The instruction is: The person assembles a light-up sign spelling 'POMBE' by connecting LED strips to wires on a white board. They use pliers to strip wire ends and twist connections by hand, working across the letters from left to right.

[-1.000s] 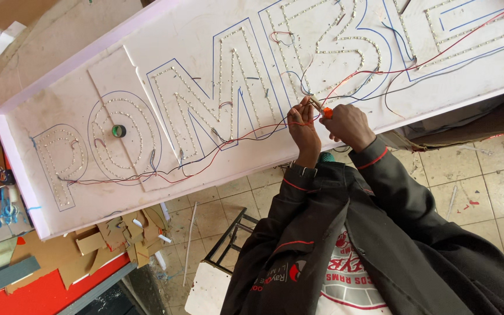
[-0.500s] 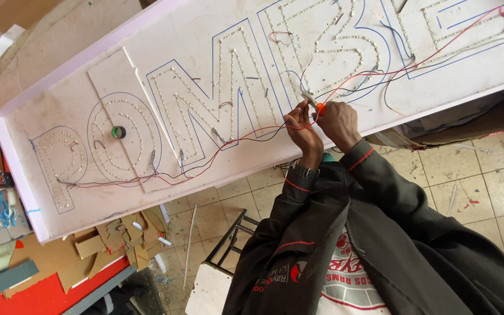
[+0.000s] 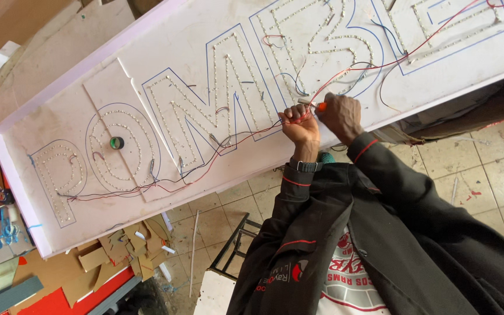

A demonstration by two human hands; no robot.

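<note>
hands clenched at 1 o'clock on the sign board (image 3: pixel 164 70): left hand (image 3: pixel 300 124) grips red wires (image 3: pixel 252 129), right hand (image 3: pixel 339 114) grips an orange tool (image 3: pixel 320 107). best keep wires tight, tool tip steady

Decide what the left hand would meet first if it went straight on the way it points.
Likely the white sign board, at the rows of small lights just beyond the left hand, which already grips red wires. Depth is unclear.

Loose wires (image 3: pixel 228 140) across bare sign panel (image 3: pixel 164 52)
</note>
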